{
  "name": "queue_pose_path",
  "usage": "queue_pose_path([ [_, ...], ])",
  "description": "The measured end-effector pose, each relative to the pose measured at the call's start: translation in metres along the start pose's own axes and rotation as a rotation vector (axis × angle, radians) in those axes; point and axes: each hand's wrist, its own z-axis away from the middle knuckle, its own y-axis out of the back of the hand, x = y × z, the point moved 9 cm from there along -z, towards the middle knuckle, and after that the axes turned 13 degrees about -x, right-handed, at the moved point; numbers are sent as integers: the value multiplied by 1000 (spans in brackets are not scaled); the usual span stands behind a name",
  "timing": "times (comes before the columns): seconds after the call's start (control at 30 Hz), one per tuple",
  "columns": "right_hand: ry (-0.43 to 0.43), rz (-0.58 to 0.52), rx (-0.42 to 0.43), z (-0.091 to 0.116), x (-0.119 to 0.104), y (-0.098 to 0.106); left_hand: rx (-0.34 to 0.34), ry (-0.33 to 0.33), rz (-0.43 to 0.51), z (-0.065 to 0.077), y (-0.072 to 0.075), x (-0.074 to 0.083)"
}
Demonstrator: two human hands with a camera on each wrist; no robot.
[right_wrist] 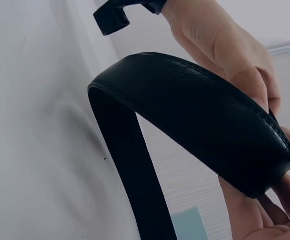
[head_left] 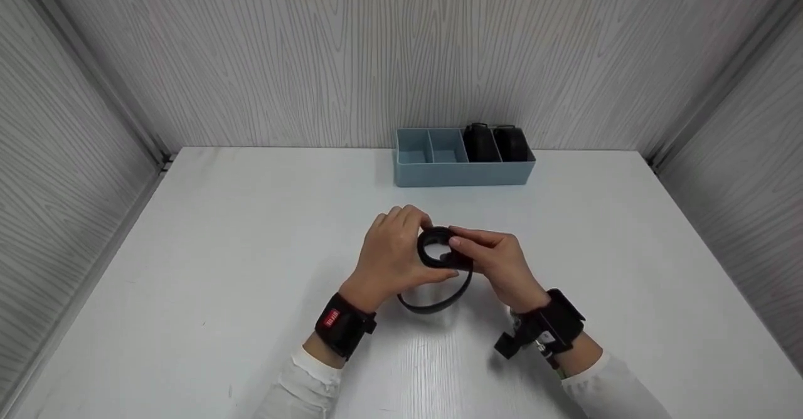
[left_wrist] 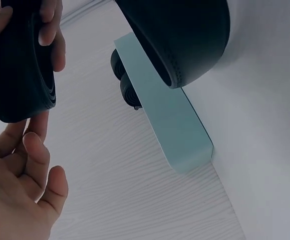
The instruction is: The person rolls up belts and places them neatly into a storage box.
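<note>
A black leather belt (head_left: 463,261) is wound into a coil, held up over the white table between two hands. Its loose length hangs below the coil in a wide loop. On the coil's left side, my left hand (head_left: 390,253) grips it, thumb beneath and fingers over the top. The right hand (head_left: 502,265) pinches the coil's right side between thumb and fingers. Stitching along the edge of the belt (right_wrist: 184,110) shows in the right wrist view, with the strap looping down toward the table. The left wrist view shows several stacked layers in the coiled belt (left_wrist: 15,80).
At the table's back stands a blue-grey box (head_left: 464,174) with side-by-side compartments. Its two right compartments each hold a black rolled belt (head_left: 482,144); the two left ones show bare bottoms. Wood-grain panels (head_left: 282,61) enclose the table (head_left: 219,249) at the back and sides.
</note>
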Motion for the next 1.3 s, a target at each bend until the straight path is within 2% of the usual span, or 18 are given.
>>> queue_pose_path([
  [0.17,-13,12,-13,-1,1,3,-118,-15,116,-1,-6,-2],
  [0.33,-38,44,-36,-2,-1,9,-179,-106,222,-2,-7,3],
  [0.43,-54,76,-61,-1,-4,9,-160,-154,236,-2,-6,7],
  [0.5,-60,86,-73,-1,-5,7,-127,-159,207,-2,-4,8],
  [0.73,-29,11,-46,-1,-5,0,1,-86,39,-1,0,7],
  [0.83,-23,-1,-37,-1,-3,-2,22,-55,7,-1,1,5],
  [1.0,-22,6,-8,-1,-3,1,-38,-55,58,-1,-2,4],
  [1.2,-30,12,-36,-1,-5,5,-112,-140,173,-3,-2,6],
  [1.3,-43,14,-70,-1,-6,7,-120,-171,181,-4,-2,9],
])
